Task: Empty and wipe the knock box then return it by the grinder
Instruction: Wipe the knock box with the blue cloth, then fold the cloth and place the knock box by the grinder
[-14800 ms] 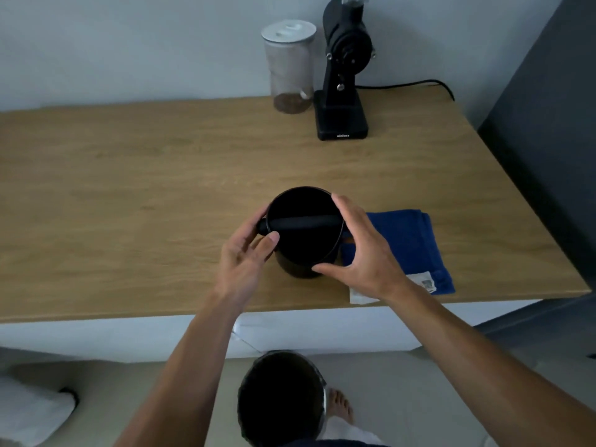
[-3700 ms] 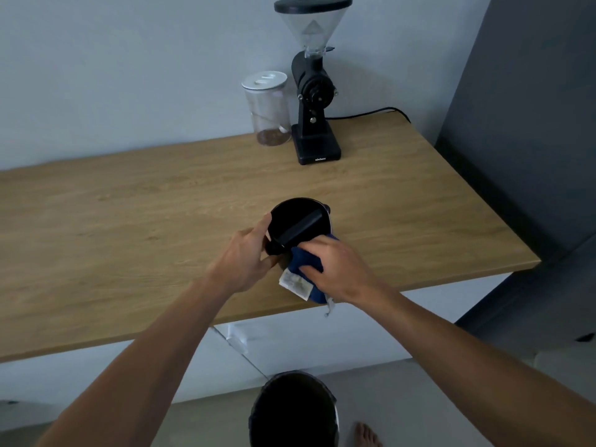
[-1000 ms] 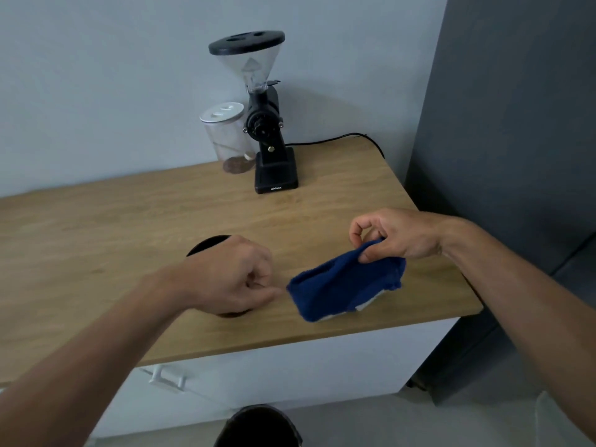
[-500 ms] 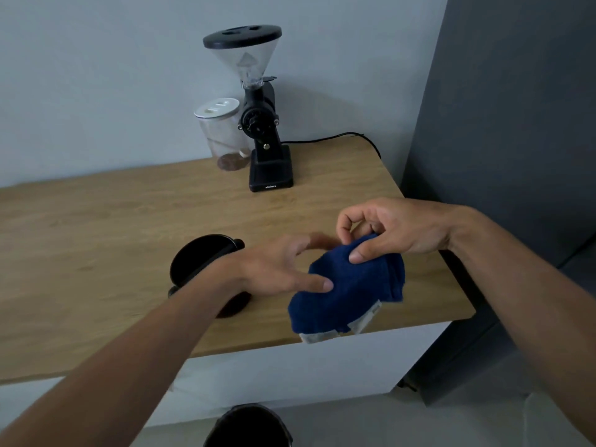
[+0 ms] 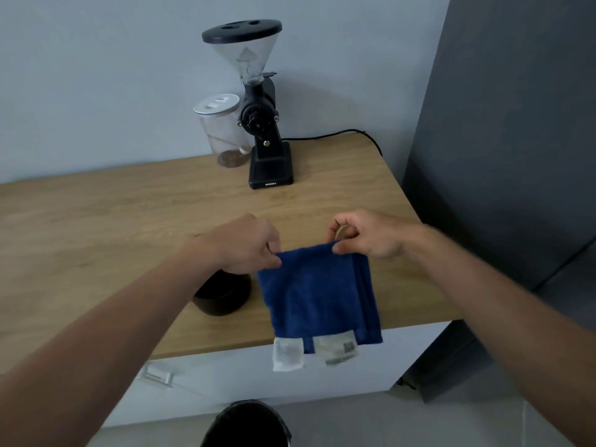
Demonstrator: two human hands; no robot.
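Note:
The black knock box (image 5: 225, 296) stands on the wooden counter (image 5: 96, 227) near its front edge, mostly hidden under my left forearm. A blue cloth (image 5: 317, 295) with white labels at its lower edge hangs spread above the counter's front right part. My left hand (image 5: 248, 246) pinches its top left corner and my right hand (image 5: 364, 233) pinches its top right edge. The black coffee grinder (image 5: 266, 133) with a clear hopper stands at the back of the counter by the wall.
A clear jar (image 5: 224, 130) with a white lid and some coffee beans stands left of the grinder. A black cable (image 5: 342, 135) runs behind it. A dark bin (image 5: 248, 425) sits on the floor below the counter. A grey cabinet (image 5: 516, 124) rises at the right.
My left hand left the knock box and took the cloth's corner. Both hands have pulled the bunched cloth out so it hangs flat.

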